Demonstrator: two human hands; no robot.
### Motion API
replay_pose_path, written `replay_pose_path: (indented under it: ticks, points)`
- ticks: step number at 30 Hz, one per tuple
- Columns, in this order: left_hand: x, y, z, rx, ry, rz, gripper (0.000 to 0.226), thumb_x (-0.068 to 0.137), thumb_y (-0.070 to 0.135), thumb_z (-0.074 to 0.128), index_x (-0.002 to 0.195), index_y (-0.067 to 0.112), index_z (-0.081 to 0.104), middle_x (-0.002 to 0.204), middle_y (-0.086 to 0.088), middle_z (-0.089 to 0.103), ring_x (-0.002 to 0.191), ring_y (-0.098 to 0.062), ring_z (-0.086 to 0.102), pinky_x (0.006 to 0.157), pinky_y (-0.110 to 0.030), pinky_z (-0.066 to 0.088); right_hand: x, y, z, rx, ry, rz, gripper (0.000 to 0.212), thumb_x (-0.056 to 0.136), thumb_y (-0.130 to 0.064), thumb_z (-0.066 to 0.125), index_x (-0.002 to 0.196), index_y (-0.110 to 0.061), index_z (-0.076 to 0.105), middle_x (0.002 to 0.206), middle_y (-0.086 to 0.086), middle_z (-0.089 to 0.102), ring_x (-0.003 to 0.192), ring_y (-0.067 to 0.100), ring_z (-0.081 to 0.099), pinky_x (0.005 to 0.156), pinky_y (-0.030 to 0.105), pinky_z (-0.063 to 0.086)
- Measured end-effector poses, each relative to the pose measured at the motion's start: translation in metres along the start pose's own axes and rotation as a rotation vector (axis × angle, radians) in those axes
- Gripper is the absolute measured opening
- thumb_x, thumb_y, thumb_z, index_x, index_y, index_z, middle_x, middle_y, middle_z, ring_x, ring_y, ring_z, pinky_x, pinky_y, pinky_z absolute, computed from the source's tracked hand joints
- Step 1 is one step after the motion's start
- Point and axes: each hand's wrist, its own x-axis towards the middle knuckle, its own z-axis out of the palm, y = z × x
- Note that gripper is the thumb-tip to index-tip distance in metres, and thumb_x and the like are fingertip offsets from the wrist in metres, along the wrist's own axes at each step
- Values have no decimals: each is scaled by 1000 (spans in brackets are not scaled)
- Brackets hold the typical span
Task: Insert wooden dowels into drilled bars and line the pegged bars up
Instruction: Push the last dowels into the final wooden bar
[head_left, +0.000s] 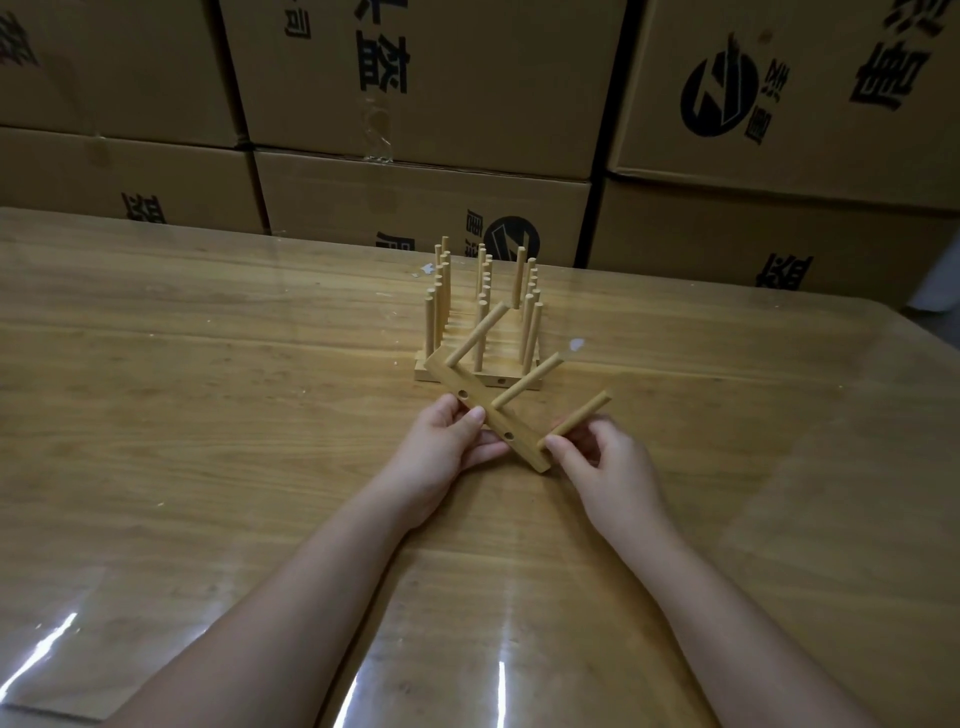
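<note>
While the pale wooden drilled bar (493, 423) was held just above the glossy wood-grain table (208, 364), it lay slanted, its far end towards the left and its near end towards the right. The left hand (447, 441) gripped the bar near its middle, thumb on the upper face and fingers curled beneath. Two round light-wood dowels (527, 382) stood seated in the bar, leaning away to the upper right. A third round wooden dowel (582, 415) lay parallel to them at the bar's near end, pinched close to its lower tip between the thumb and forefinger of the right hand (602, 462). Whether that tip had entered its hole could not be determined, as the fingers covered the joint. Two open holes showed on the bar's side face. Directly behind the bar, a row of finished pegged bars (483, 312) stood side by side on the table, their dowels upright. Stacked brown cardboard boxes (415, 197) with black printing rose behind the table's far edge.
</note>
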Motion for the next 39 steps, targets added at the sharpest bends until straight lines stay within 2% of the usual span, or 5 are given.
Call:
replay_pose_path:
  ticks: [9, 14, 23, 28, 39]
  points:
    - [-1, 0, 0, 1, 13, 13, 14, 97, 7, 48, 108, 0, 54, 107, -20, 68, 92, -25, 71, 73, -26, 58, 1, 3, 3, 77, 38, 55, 1, 90, -20, 61, 90, -19, 60, 92, -2, 64, 86, 12, 58, 67, 14, 38]
    - [-3, 3, -2, -51, 106, 120, 36, 90, 1, 56, 125, 9, 48, 116, -16, 66, 106, -28, 66, 84, -36, 57, 3, 5, 0, 243, 100, 143, 15, 92, -20, 57, 85, -33, 58, 91, -12, 64, 80, -6, 58, 62, 5, 40]
    - [-11, 2, 2, 953, 172, 112, 41, 89, 35, 61, 127, 21, 54, 121, -5, 53, 113, -22, 52, 102, -44, 44, 7, 12, -1, 110, 228, 233, 16, 93, -21, 51, 92, -36, 54, 97, -15, 58, 100, 14, 56, 90, 39, 47]
    - [-11, 2, 4, 1178, 218, 191, 29, 90, 39, 59, 112, 21, 63, 110, 5, 57, 118, -20, 44, 104, -43, 37, 5, 10, -2, -56, 208, 189, 17, 94, -21, 50, 106, -22, 62, 99, -14, 51, 104, 16, 52, 98, 48, 40]
    - [-16, 8, 4, 420, 267, 448, 19, 92, 15, 58, 111, 18, 57, 98, -11, 65, 86, -12, 67, 78, -31, 56, 2, 3, 0, 1, 49, 101, 13, 92, -19, 55, 102, -22, 63, 96, -15, 56, 95, 11, 56, 97, 47, 42]
